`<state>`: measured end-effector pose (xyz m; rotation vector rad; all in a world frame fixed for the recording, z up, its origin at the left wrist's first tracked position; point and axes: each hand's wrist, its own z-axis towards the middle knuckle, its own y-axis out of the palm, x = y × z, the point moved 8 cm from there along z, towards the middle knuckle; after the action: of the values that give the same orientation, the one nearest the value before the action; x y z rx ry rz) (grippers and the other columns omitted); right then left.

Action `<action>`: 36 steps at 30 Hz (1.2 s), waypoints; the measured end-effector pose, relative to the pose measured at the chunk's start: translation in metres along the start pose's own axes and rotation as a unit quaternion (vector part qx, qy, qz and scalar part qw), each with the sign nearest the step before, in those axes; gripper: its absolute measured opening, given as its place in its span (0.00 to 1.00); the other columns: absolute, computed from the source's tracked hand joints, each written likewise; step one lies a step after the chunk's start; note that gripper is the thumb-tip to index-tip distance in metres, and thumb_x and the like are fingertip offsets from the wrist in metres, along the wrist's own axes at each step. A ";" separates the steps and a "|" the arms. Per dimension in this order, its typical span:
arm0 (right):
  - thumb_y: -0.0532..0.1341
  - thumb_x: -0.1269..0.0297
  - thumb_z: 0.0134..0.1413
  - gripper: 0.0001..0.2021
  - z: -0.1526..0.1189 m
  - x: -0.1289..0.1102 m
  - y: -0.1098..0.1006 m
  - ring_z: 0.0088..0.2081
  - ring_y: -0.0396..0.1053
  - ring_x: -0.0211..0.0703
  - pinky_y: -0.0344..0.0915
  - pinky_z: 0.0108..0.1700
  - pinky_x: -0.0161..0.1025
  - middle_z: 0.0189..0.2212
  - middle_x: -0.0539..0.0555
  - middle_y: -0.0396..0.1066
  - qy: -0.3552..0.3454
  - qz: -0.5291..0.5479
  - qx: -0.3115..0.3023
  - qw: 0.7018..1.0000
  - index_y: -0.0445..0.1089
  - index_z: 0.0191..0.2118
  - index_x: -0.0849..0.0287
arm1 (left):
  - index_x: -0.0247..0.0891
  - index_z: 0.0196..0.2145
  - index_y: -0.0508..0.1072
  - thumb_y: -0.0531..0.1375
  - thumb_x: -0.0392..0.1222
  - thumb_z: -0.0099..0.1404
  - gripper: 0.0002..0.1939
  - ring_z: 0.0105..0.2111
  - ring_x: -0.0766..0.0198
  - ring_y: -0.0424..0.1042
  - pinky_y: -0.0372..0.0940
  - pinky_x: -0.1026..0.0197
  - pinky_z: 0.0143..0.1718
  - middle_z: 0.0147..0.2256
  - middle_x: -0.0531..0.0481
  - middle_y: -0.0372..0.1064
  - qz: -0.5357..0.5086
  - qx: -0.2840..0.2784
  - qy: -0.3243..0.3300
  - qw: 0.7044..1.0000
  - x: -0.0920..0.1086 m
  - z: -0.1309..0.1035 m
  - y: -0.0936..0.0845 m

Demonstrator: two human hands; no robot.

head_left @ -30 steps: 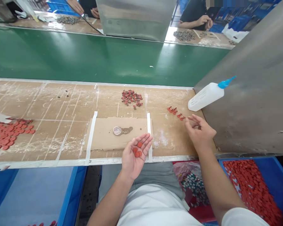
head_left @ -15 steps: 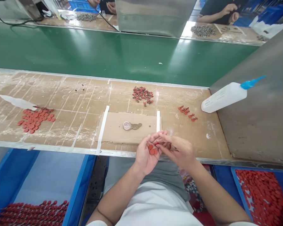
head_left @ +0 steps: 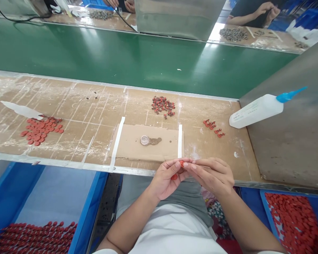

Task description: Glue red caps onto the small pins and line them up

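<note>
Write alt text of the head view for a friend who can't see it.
A person's left hand and right hand meet at the front of a bench, a small red piece between them. Beyond are piled red parts and a white bottle.

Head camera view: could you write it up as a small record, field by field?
Left hand: thumb and fingers on a small red disc; another red disc in the palm
Right hand: fingertips at the same small red disc
Centre: round dish on cardboard under two white tape strips
Beyond the cardboard: pile of red-and-dark parts
Far left: loose red discs
Right: stemmed red discs, white bottle with blue nozzle
</note>
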<state>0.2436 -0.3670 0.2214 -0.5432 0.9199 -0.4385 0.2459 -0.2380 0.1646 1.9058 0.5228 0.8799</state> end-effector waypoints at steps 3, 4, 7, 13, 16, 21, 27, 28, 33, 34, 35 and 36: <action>0.71 0.72 0.47 0.35 0.011 -0.040 0.005 0.35 0.78 0.42 0.72 0.34 0.39 0.39 0.46 0.79 -0.150 -0.134 0.048 0.978 0.64 0.60 0.42 | 0.35 0.41 0.79 0.64 0.41 0.63 0.11 0.45 0.64 0.74 0.67 0.64 0.48 0.45 0.43 0.77 -0.016 0.057 0.029 0.998 0.002 0.001 -0.010; 0.71 0.73 0.47 0.36 0.014 -0.047 0.007 0.34 0.78 0.42 0.71 0.34 0.39 0.39 0.47 0.79 -0.157 -0.159 0.063 0.973 0.63 0.61 0.44 | 0.36 0.41 0.79 0.65 0.41 0.62 0.11 0.44 0.65 0.75 0.68 0.66 0.47 0.43 0.45 0.77 -0.023 0.079 0.039 0.996 0.002 0.001 -0.014; 0.70 0.73 0.48 0.34 0.023 -0.057 0.014 0.34 0.78 0.42 0.69 0.34 0.39 0.39 0.49 0.79 -0.137 -0.191 0.077 0.969 0.63 0.61 0.47 | 0.36 0.41 0.79 0.68 0.39 0.58 0.13 0.39 0.68 0.76 0.69 0.68 0.43 0.39 0.47 0.78 -0.040 0.122 0.062 0.990 0.003 0.001 -0.024; 0.69 0.69 0.49 0.23 0.048 -0.047 0.025 0.36 0.76 0.42 0.68 0.39 0.40 0.37 0.49 0.80 -0.126 -0.105 -0.008 0.986 0.72 0.52 0.49 | 0.36 0.41 0.78 0.68 0.38 0.58 0.11 0.38 0.67 0.77 0.72 0.67 0.42 0.38 0.48 0.78 -0.066 0.156 0.100 0.980 0.015 -0.002 -0.039; 0.66 0.63 0.53 0.12 0.078 -0.002 0.016 0.35 0.75 0.42 0.69 0.40 0.40 0.35 0.52 0.79 0.002 -0.077 0.036 0.996 0.76 0.44 0.53 | 0.36 0.40 0.78 0.67 0.38 0.59 0.10 0.40 0.64 0.78 0.72 0.64 0.45 0.38 0.47 0.78 -0.069 0.165 0.109 0.978 0.026 -0.007 -0.044; 0.63 0.56 0.56 0.13 0.133 0.068 0.041 0.29 0.71 0.39 0.67 0.37 0.38 0.34 0.54 0.78 0.117 -0.127 0.043 0.984 0.77 0.41 0.58 | 0.35 0.38 0.78 0.68 0.38 0.58 0.09 0.35 0.69 0.78 0.72 0.66 0.43 0.39 0.46 0.78 -0.070 0.180 0.105 0.976 0.033 -0.012 -0.051; 0.60 0.63 0.58 0.09 0.181 0.093 0.100 0.36 0.70 0.45 0.63 0.42 0.40 0.36 0.58 0.75 0.104 -0.206 -0.092 0.969 0.75 0.40 0.61 | 0.32 0.41 0.78 0.67 0.35 0.59 0.11 0.37 0.69 0.77 0.71 0.64 0.48 0.42 0.44 0.77 -0.041 0.146 0.085 0.985 0.030 -0.014 -0.048; 0.59 0.65 0.58 0.08 0.184 0.096 0.105 0.38 0.70 0.47 0.63 0.43 0.41 0.37 0.59 0.75 0.114 -0.224 -0.112 0.961 0.75 0.39 0.61 | 0.31 0.41 0.78 0.67 0.34 0.59 0.11 0.37 0.69 0.77 0.71 0.64 0.48 0.43 0.43 0.77 -0.037 0.140 0.082 0.986 0.030 -0.014 -0.047; 0.57 0.69 0.57 0.07 0.190 0.099 0.117 0.41 0.70 0.51 0.63 0.44 0.42 0.38 0.61 0.74 0.155 -0.269 -0.169 0.936 0.73 0.36 0.62 | 0.32 0.41 0.78 0.66 0.33 0.60 0.10 0.37 0.69 0.77 0.72 0.65 0.46 0.41 0.46 0.78 -0.042 0.120 0.081 0.989 0.031 -0.014 -0.049; 0.57 0.69 0.57 0.07 0.190 0.098 0.118 0.42 0.70 0.52 0.63 0.44 0.43 0.38 0.62 0.74 0.164 -0.272 -0.177 0.932 0.73 0.35 0.62 | 0.33 0.41 0.78 0.66 0.33 0.60 0.10 0.36 0.69 0.77 0.72 0.65 0.46 0.40 0.46 0.78 -0.044 0.115 0.083 0.989 0.032 -0.013 -0.049; 0.58 0.70 0.56 0.07 0.190 0.098 0.119 0.42 0.70 0.53 0.63 0.44 0.43 0.38 0.63 0.74 0.169 -0.273 -0.185 0.929 0.73 0.35 0.63 | 0.33 0.40 0.78 0.66 0.33 0.59 0.10 0.36 0.69 0.77 0.72 0.65 0.45 0.39 0.47 0.78 -0.046 0.111 0.085 0.989 0.032 -0.012 -0.049; 0.58 0.71 0.55 0.07 0.190 0.097 0.119 0.42 0.70 0.53 0.63 0.44 0.44 0.38 0.64 0.75 0.173 -0.273 -0.193 0.927 0.73 0.33 0.64 | 0.33 0.40 0.79 0.66 0.33 0.59 0.10 0.35 0.69 0.77 0.72 0.65 0.45 0.39 0.47 0.78 -0.047 0.107 0.088 0.989 0.032 -0.010 -0.049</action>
<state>0.4692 -0.2816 0.1813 -1.1195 1.2019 -0.8850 0.2587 -0.1879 0.1356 1.9860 0.8364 0.9669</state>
